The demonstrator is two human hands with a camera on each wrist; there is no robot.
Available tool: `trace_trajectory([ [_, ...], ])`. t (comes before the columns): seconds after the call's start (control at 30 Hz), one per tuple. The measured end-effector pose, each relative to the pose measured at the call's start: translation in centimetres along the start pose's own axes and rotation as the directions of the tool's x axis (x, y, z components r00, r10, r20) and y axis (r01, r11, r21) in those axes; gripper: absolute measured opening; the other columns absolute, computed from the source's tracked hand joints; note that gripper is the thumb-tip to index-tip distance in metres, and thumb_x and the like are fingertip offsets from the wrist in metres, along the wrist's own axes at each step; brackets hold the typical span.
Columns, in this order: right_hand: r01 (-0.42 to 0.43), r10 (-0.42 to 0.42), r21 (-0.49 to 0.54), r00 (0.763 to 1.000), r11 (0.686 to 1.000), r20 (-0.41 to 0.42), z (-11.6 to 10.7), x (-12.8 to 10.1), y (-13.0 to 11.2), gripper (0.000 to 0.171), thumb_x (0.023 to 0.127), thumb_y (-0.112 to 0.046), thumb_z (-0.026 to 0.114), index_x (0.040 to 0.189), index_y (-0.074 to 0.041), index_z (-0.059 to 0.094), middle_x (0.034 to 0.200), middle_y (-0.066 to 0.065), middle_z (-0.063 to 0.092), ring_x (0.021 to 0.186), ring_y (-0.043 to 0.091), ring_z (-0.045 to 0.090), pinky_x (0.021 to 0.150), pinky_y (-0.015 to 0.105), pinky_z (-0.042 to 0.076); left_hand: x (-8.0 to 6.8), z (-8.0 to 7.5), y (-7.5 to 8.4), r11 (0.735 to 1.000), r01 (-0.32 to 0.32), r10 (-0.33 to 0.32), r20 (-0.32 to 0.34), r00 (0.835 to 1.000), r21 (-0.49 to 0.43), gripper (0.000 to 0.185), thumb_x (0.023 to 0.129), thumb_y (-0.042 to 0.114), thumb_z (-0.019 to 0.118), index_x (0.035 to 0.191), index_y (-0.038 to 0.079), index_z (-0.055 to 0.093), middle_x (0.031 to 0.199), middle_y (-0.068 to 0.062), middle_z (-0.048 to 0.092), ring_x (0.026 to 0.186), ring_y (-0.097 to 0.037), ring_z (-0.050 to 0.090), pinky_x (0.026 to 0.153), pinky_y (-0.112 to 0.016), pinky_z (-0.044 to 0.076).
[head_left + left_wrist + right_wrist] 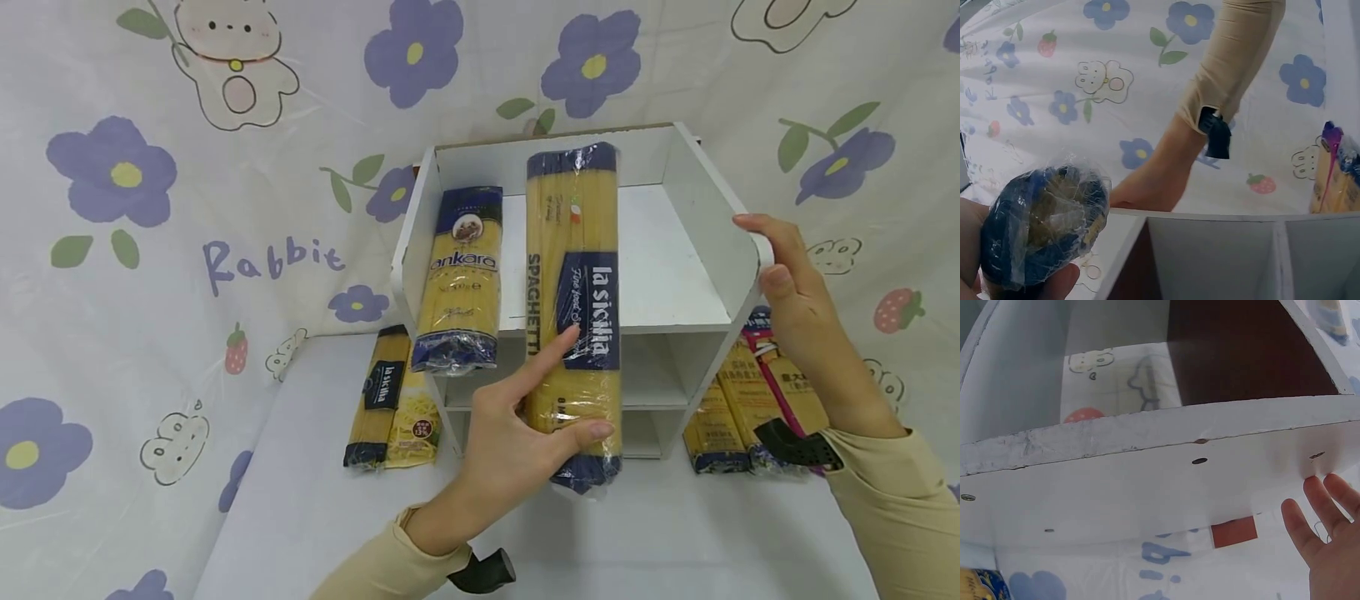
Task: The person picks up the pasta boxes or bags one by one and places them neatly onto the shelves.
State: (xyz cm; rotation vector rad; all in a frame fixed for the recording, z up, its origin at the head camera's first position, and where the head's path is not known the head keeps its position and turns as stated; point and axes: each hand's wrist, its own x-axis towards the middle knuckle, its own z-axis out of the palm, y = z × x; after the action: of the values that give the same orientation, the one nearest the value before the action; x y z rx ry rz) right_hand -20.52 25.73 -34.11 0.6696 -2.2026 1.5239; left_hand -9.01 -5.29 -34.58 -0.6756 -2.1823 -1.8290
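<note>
My left hand (pixel 510 433) holds a la sicilia spaghetti pack (pixel 573 225) upright in front of the shelf, thumb and index finger across its front. In the left wrist view the pack's crinkled clear-and-blue end (pixel 1047 225) faces the camera. My right hand (pixel 806 325) touches the shelf's right side panel near its front corner. Extended fingertips (pixel 1316 490) meet the panel's outer face in the right wrist view. On the top tier's left side lies an ankara pasta pack (pixel 461 279), its lower end past the front edge.
The white shelf unit (pixel 667 258) has an open top tier and compartments below. Left of it, a la sicilia pack (pixel 378 400) leans beside a yellow pasta bag (pixel 416 421). Several pasta packs (pixel 738 400) stand on the right. A flower-print sheet (pixel 187 333) hangs behind.
</note>
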Motion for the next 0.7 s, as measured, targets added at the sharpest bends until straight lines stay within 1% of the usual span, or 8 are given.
trace_trajectory([
  [0.13,0.010,-0.010,-0.004,1.000,1.000,0.001,0.0,0.0,-0.1,0.056,0.105,-0.045,0.038,0.150,-0.011,0.036,0.151,-0.005,0.036,0.132,0.015,0.038,0.103,0.022,0.034,0.1,0.5,-1.0,1.000,0.028,-0.028,-0.019,0.999,0.000,0.081,0.073,0.015,0.088,0.143,0.031,0.052,0.124,-0.011,0.069,0.087,-0.017,0.073,0.065,-0.026,0.061],
  [0.27,-0.028,0.028,0.004,0.999,1.000,-0.022,0.0,0.0,0.0,0.062,0.102,-0.052,0.041,0.150,-0.012,0.038,0.151,-0.005,0.037,0.131,0.015,0.039,0.102,0.024,0.035,0.2,0.7,-1.8,0.997,0.074,-0.074,-0.022,0.997,-0.023,0.081,0.074,0.016,0.088,0.143,0.035,0.051,0.119,-0.012,0.071,0.083,-0.014,0.073,0.064,-0.027,0.061],
  [0.37,-0.030,0.030,0.008,0.999,1.000,-0.029,0.0,0.0,0.1,0.067,0.100,-0.055,0.042,0.150,-0.010,0.038,0.151,-0.002,0.037,0.130,0.016,0.039,0.100,0.024,0.035,0.3,0.8,-2.2,0.993,0.106,-0.107,-0.022,0.994,-0.044,0.081,0.075,0.016,0.087,0.143,0.037,0.050,0.116,-0.013,0.072,0.082,-0.011,0.072,0.065,-0.028,0.061],
  [0.43,-0.027,0.027,0.007,0.999,1.000,-0.029,-0.1,0.0,0.1,0.067,0.100,-0.055,0.042,0.150,-0.011,0.038,0.151,-0.002,0.037,0.130,0.016,0.039,0.100,0.023,0.035,0.3,0.8,-2.5,0.991,0.121,-0.122,-0.017,0.992,-0.056,0.081,0.075,0.016,0.087,0.143,0.038,0.049,0.116,-0.013,0.072,0.082,-0.010,0.072,0.066,-0.029,0.061],
  [0.53,-0.006,0.006,-0.005,1.000,1.000,-0.013,-0.2,0.0,0.2,0.061,0.103,-0.049,0.040,0.150,-0.011,0.036,0.151,-0.005,0.036,0.130,0.016,0.038,0.102,0.023,0.034,0.3,0.8,-2.5,0.989,0.133,-0.134,-0.015,0.991,-0.071,0.081,0.076,0.015,0.087,0.143,0.038,0.049,0.115,-0.013,0.072,0.081,-0.010,0.071,0.066,-0.029,0.061],
  [0.6,-0.013,0.013,-0.012,1.000,1.000,-0.006,-0.1,0.0,0.1,0.058,0.104,-0.048,0.040,0.150,-0.012,0.036,0.151,-0.006,0.035,0.130,0.015,0.038,0.101,0.022,0.036,0.3,0.7,-2.6,0.987,0.144,-0.146,-0.018,0.989,-0.075,0.080,0.076,0.014,0.087,0.143,0.039,0.050,0.114,-0.013,0.072,0.080,-0.009,0.071,0.066,-0.029,0.061],
  [0.7,-0.001,0.001,-0.015,1.000,1.000,0.000,-0.1,0.0,0.1,0.055,0.105,-0.043,0.039,0.150,-0.012,0.036,0.149,-0.007,0.036,0.126,0.014,0.041,0.095,0.019,0.039,0.3,0.5,-2.5,0.985,0.157,-0.159,-0.020,0.987,-0.072,0.080,0.076,0.015,0.086,0.142,0.040,0.050,0.113,-0.012,0.072,0.079,-0.009,0.071,0.066,-0.029,0.061],
])
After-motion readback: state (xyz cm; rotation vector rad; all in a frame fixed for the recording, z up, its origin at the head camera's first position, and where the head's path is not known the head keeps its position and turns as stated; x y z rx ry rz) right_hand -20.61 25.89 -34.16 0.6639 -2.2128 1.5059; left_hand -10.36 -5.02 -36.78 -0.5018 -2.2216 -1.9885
